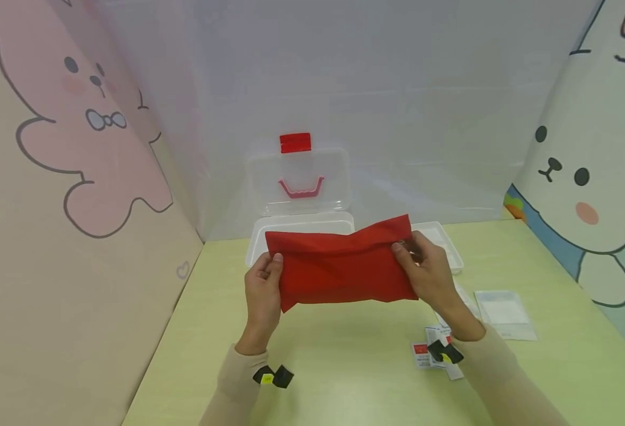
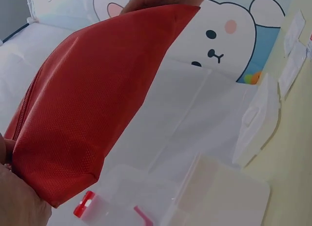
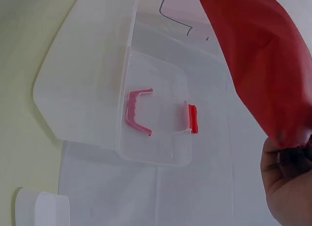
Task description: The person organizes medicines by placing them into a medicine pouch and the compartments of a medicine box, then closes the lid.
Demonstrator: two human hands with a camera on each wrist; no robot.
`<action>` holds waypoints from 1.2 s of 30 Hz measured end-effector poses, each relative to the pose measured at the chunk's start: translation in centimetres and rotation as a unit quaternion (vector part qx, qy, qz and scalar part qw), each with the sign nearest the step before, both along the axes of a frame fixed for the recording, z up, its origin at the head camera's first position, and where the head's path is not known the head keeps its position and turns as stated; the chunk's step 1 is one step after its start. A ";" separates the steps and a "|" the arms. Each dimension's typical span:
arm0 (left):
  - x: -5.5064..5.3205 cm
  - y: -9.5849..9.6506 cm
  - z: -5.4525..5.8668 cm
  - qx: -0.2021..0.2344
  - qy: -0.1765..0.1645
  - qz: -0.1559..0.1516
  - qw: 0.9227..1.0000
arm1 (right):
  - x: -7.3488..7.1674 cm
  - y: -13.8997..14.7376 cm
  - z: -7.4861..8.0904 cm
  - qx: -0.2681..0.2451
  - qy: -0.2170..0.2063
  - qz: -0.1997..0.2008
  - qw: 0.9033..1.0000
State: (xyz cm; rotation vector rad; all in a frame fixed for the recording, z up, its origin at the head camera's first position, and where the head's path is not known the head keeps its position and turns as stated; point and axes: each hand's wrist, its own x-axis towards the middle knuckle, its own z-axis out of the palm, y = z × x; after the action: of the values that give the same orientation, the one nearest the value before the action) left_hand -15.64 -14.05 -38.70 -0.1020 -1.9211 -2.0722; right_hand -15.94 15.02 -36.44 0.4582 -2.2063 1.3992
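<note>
A red zippered pouch (image 1: 344,272) is held up above the table between both hands. My left hand (image 1: 263,290) grips its left end, thumb in front. At the other end my right hand (image 1: 430,266) pinches the upper right corner. The left wrist view shows the pouch (image 2: 92,94) bulging somewhat, with a zipper (image 2: 24,109) along one side. In the right wrist view the right hand (image 3: 292,187) has its fingers curled at the pouch's end (image 3: 273,65).
Behind the pouch stands a clear plastic box (image 1: 301,222), its lid (image 1: 304,165) raised, with a pink handle and red latch. A white tray (image 1: 442,242) sits to its right. Small white packets (image 1: 434,346) and a clear bag (image 1: 505,313) lie at the right.
</note>
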 end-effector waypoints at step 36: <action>-7.1 -8.7 2.8 -0.060 0.016 0.031 0.998 | -7.7 -5.9 2.4 0.068 -0.015 0.043 0.997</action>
State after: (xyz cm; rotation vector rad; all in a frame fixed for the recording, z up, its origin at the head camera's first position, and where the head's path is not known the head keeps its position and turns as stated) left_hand -22.73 -22.72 -35.91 -0.1005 -2.0019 -1.9047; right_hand -23.62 9.13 -34.02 0.5912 -2.3412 1.3109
